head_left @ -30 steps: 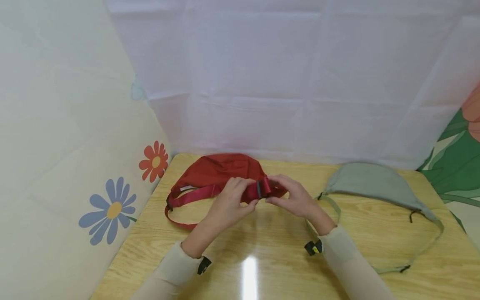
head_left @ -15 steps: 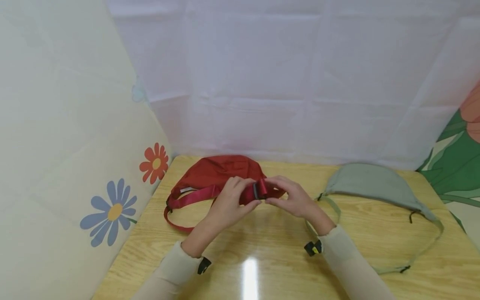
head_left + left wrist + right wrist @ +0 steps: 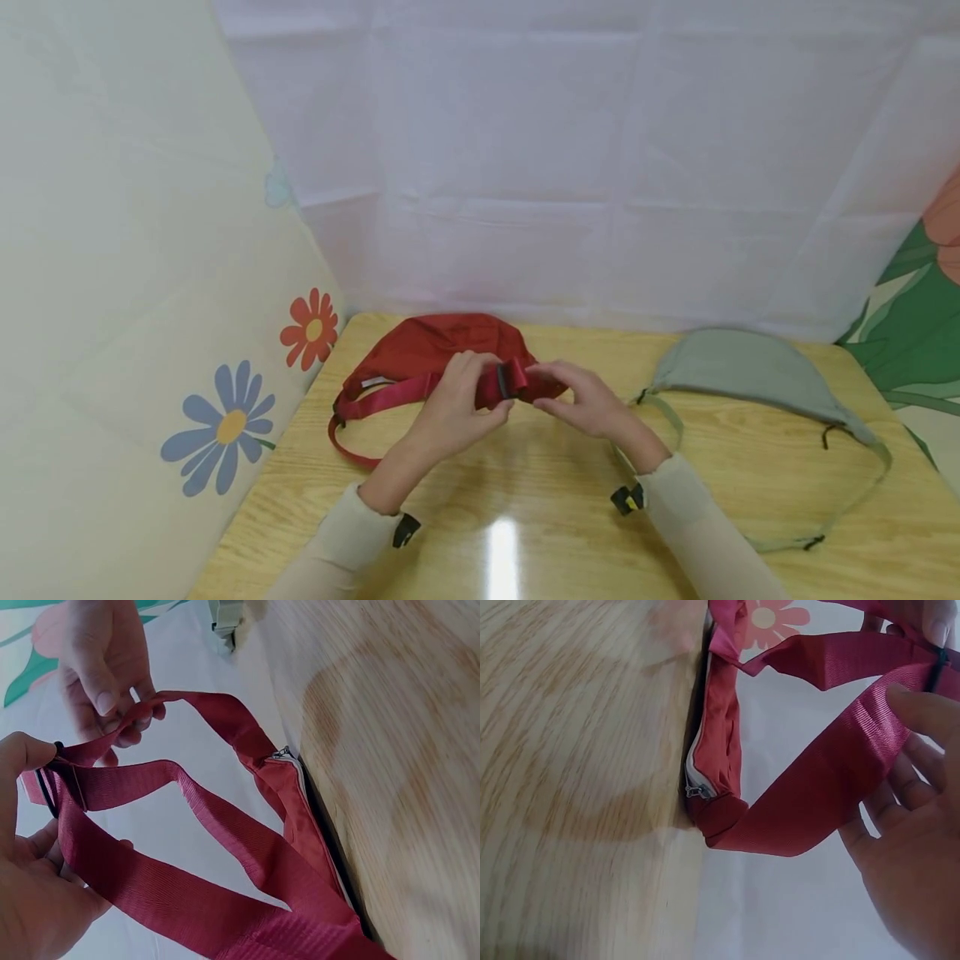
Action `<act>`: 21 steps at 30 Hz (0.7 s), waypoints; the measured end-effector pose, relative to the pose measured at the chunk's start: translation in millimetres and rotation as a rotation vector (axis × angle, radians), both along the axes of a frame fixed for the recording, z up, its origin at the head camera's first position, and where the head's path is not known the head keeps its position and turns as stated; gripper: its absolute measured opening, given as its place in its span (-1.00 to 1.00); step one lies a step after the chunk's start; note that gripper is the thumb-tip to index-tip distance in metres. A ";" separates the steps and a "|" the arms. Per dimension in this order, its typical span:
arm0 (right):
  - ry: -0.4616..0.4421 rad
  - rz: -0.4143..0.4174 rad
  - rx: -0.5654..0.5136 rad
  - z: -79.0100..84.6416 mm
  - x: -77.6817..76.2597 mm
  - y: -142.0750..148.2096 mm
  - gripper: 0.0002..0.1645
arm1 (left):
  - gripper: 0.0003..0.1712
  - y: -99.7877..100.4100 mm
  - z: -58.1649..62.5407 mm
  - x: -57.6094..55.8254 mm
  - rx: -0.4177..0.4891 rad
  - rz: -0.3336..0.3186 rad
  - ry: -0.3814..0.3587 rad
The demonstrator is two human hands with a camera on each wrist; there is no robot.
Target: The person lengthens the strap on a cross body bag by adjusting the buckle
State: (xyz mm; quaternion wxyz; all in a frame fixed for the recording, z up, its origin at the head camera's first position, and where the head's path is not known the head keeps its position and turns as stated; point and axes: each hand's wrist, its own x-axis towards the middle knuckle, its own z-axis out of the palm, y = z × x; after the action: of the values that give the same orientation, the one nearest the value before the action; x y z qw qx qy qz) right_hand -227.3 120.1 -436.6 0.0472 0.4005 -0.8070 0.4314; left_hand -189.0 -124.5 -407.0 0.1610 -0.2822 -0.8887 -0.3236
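Observation:
A red waist bag (image 3: 442, 342) lies at the back left of the table, its crimson strap (image 3: 180, 900) raised in loops toward me. My left hand (image 3: 453, 408) pinches the strap at a dark slider buckle (image 3: 504, 380), thumb on its upper edge in the left wrist view. Right of the buckle, my right hand (image 3: 585, 404) holds the strap between thumb and fingers; in the right wrist view the thumb lies on the band (image 3: 817, 780) and the fingers are behind it. The bag's zip pull (image 3: 697, 790) shows near one strap end.
A grey-green waist bag (image 3: 738, 367) lies at the right of the wooden table (image 3: 555, 517), its thin strap (image 3: 847, 504) looping toward the front. White cloth (image 3: 487, 167) hangs behind the table. A flower-printed panel (image 3: 150, 333) stands on the left.
The slider buckle and the strap fold at it have shifted slightly left with my left hand. My right fingertips now sit a little farther from the buckle. Both bags remain in place.

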 end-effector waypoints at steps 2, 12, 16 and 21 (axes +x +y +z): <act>-0.009 -0.005 0.017 -0.6 0.1 -0.5 -0.52 | -0.42 0.0 -0.2 -0.5 0.003 -0.001 -0.012; 0.015 -0.039 0.034 -4.0 1.4 -3.7 -0.49 | -0.38 3.0 -2.5 -1.1 -0.009 -0.021 -0.059; 0.041 -0.044 0.018 -4.3 2.2 -4.2 -0.50 | -0.37 4.8 -4.2 -1.6 -0.003 -0.024 -0.036; 0.100 -0.067 0.003 -4.2 2.0 -2.9 -0.52 | -0.35 6.1 -3.9 -1.4 0.009 -0.015 -0.006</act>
State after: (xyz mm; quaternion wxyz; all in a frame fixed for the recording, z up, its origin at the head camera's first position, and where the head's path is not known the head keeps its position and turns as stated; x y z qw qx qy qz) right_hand -225.3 117.3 -440.9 0.1013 0.3942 -0.8174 0.4078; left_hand -190.4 -118.4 -410.9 0.1572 -0.2871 -0.8856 -0.3294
